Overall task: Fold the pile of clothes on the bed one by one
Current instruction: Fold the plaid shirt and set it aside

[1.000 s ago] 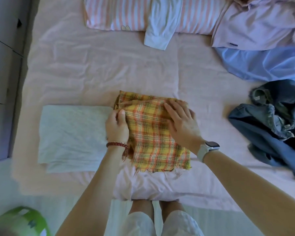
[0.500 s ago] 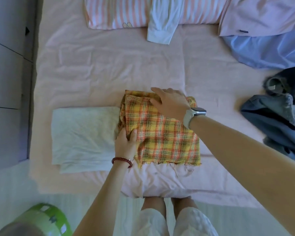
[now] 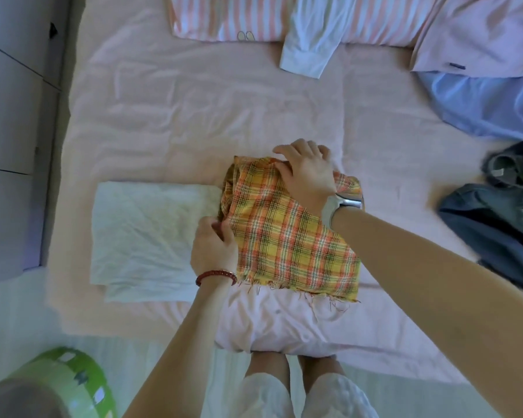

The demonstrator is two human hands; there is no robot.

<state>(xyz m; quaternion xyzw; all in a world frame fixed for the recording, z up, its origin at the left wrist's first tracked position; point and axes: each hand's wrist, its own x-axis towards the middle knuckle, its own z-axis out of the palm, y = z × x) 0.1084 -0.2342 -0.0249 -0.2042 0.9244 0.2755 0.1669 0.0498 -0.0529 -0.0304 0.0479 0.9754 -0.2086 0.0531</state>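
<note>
Folding: a yellow plaid cloth (image 3: 290,233) lies folded on the pink bed (image 3: 169,122) near its front edge, and both hands are on it.
Left hand (image 3: 213,251): knuckles up at the plaid cloth's left edge, fingers curled in and pinching the fabric's folded side; a red bead bracelet (image 3: 216,276) circles the wrist.
Right hand (image 3: 307,171): palm down over the plaid cloth's far right corner, fingers spread and fairly straight, pressing flat; the fingertips reach just past the far edge. A grey watch (image 3: 340,205) sits on the wrist, and the forearm crosses the cloth's right side.
Plaid cloth: thin woven check in yellow, orange, green and white; roughly rectangular, with loose frayed threads along its near edge and bunched layers at its far left corner.
White cloth (image 3: 151,233): just left of the plaid cloth and touching it; a flat folded rectangle, soft and lightly creased.
Denim garment (image 3: 495,218): well to the right of the plaid cloth; heavy blue fabric in a crumpled heap.
Blue shirt (image 3: 483,107): beyond the plaid cloth, to the right; smooth, loosely spread.
Lilac shirt (image 3: 477,34): farther still, partly over the blue shirt.
Striped pillow (image 3: 224,16): far beyond the plaid cloth; pink and white stripes, with a pale sleeve (image 3: 311,46) draped across it.
Bed: pale pink sheet, softly wrinkled.
</note>
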